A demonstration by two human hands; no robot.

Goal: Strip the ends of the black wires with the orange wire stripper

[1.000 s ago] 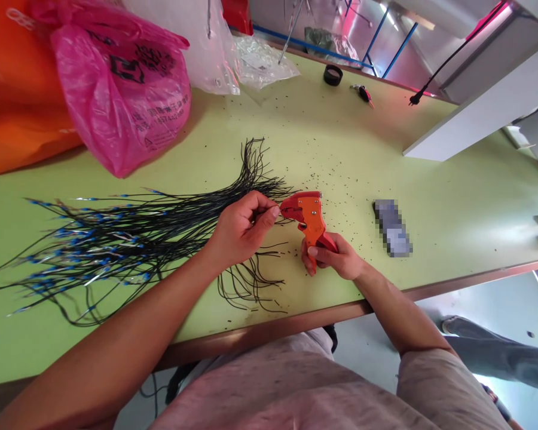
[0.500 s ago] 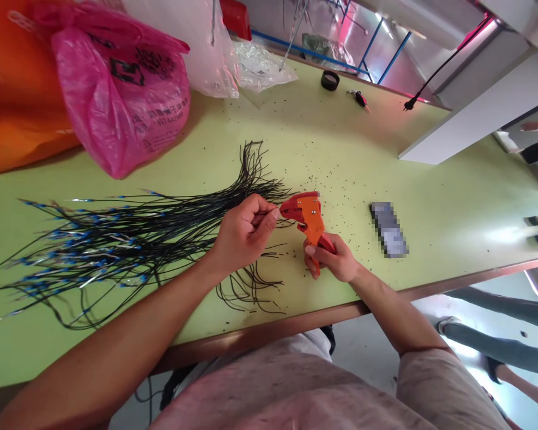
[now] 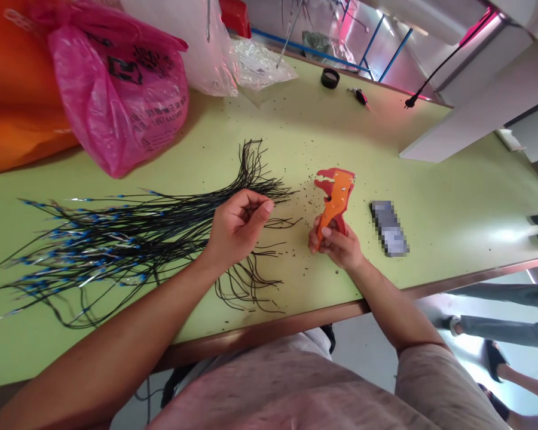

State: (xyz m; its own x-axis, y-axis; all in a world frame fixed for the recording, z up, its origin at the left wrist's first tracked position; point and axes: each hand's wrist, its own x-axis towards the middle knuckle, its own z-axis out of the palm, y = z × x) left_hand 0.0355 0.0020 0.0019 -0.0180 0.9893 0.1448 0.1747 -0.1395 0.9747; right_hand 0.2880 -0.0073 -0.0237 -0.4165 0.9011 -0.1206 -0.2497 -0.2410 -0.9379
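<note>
My left hand (image 3: 238, 228) is closed in a pinch on a black wire, whose tip barely shows at the thumb. It hovers over a bundle of thin black wires (image 3: 183, 206) with blue bands and bare silvery ends at the left. My right hand (image 3: 338, 242) grips the handles of an orange and red wire stripper (image 3: 338, 194). The stripper's jaws are apart and point left, with nothing between them. A gap of bench separates the jaws from my left fingertips. Tiny black offcuts lie scattered around the tool.
On the green bench (image 3: 452, 227) a phone (image 3: 389, 228), pixelated, lies to the right. A pink plastic bag (image 3: 121, 89) and an orange bag (image 3: 18, 89) stand at back left. Farther back are a black tape roll (image 3: 330, 78), keys (image 3: 361, 97) and a white upright panel (image 3: 466, 113).
The wire stripper has come away from the wire at my left hand, moving right and up, and its jaws have opened. My left hand has shifted slightly left.
</note>
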